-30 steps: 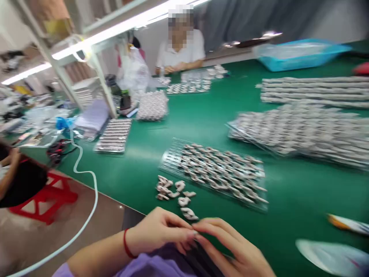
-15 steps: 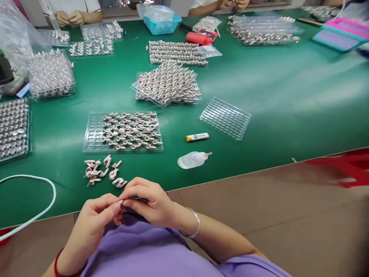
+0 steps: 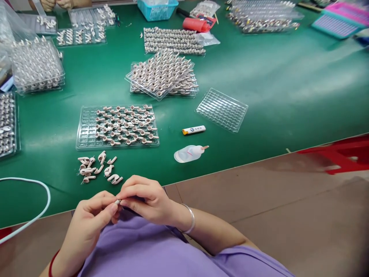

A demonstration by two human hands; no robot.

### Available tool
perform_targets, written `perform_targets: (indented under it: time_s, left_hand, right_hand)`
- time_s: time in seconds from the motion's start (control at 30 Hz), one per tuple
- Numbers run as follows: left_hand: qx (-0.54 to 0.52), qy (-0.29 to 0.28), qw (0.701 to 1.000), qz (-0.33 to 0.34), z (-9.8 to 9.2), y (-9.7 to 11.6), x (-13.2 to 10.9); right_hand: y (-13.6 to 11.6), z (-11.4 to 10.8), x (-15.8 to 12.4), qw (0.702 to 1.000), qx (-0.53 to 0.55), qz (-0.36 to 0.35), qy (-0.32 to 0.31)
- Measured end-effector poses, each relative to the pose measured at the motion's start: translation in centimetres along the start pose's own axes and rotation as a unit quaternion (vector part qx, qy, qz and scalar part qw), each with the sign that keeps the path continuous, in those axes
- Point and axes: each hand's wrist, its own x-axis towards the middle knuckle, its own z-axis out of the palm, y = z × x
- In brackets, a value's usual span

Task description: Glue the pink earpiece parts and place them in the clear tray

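Observation:
At the table's front edge, my left hand (image 3: 93,217) pinches a small white earbud shell (image 3: 117,202) between thumb and fingers. My right hand (image 3: 147,198) closes on the same piece from the other side, fingertips meeting the left ones. Most of the shell is hidden by the fingers. Just beyond my hands lies a loose pile of white earbud shells (image 3: 87,170), some with thin wires showing. Behind it, a clear plastic tray (image 3: 86,132) holds rows of such shells, its left columns bare. A white squeeze bottle (image 3: 188,154) with a brownish tip lies on its side to the right.
A white lighter (image 3: 194,130) and a clear tray (image 3: 221,110) lie to the right on the green table (image 3: 273,100). Stacked filled trays (image 3: 163,75) stand farther back. A white cable (image 3: 47,194) loops at left. Another person's hands (image 3: 56,4) show at the far edge.
The view has shifted slightly, so the table's things sit a little higher and more to the left. Both hands keep their pinch on the small shell with little visible movement.

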Motion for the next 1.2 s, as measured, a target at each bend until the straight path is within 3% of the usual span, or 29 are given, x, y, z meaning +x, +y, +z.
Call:
perform_targets:
  time_s: [0.27,0.4,0.47,0.5,0.53,0.57,0.6,0.63,0.73,0.87,0.93,1.0,1.1,1.2]
  left_hand:
    - [0.045,-0.012,0.999,0.011,-0.1,-0.4,-0.1]
    - [0.108,-0.021,0.993,0.033,-0.5,-0.8,-0.2]
    - [0.171,-0.003,0.983,0.063,-0.9,-1.1,-0.5]
    - [0.213,0.019,0.972,0.094,-1.2,-1.2,-0.8]
    - [0.259,0.049,0.955,0.135,-1.6,-1.4,-0.9]
    - [0.308,0.083,0.929,0.189,-1.9,-1.6,-1.1]
    - [0.356,0.115,0.893,0.250,-2.2,-1.9,-1.2]
    - [0.400,0.140,0.852,0.309,-2.5,-2.1,-1.2]
    - [0.497,0.167,0.736,0.428,-3.1,-2.7,-0.9]
    - [0.586,0.169,0.647,0.457,-3.7,-3.2,-0.4]
    - [0.609,0.172,0.625,0.457,-3.8,-3.3,-0.4]
    - [0.618,0.175,0.619,0.451,-3.9,-3.4,-0.4]
    - [0.627,0.185,0.618,0.437,-3.8,-3.6,-0.4]
    - [0.628,0.191,0.624,0.425,-3.6,-3.7,-0.3]
  right_hand:
    - [0.5,-0.1,-0.3,1.000,0.005,-0.010,0.000]
    - [0.6,-0.7,-1.1,0.994,-0.087,-0.061,0.013]
    - [0.8,-2.0,-2.0,0.967,-0.184,-0.143,0.105]
    - [1.0,-3.0,-2.6,0.934,-0.239,-0.191,0.184]
    - [1.3,-4.0,-3.1,0.880,-0.287,-0.232,0.300]
    - [1.6,-5.1,-3.7,0.824,-0.320,-0.235,0.405]
    - [1.9,-6.1,-4.3,0.805,-0.338,-0.193,0.448]
    - [2.4,-7.1,-4.7,0.811,-0.342,-0.116,0.460]
    - [3.7,-8.9,-5.8,0.859,-0.333,0.085,0.381]
    - [4.5,-9.4,-6.2,0.860,-0.338,0.183,0.335]
    - [4.2,-9.0,-6.0,0.868,-0.325,0.182,0.328]
    - [3.4,-8.2,-5.6,0.903,-0.269,0.166,0.291]
    - [1.9,-6.3,-4.9,0.963,-0.154,0.156,0.158]
    - [1.0,-3.9,-4.1,0.988,-0.067,0.134,0.046]
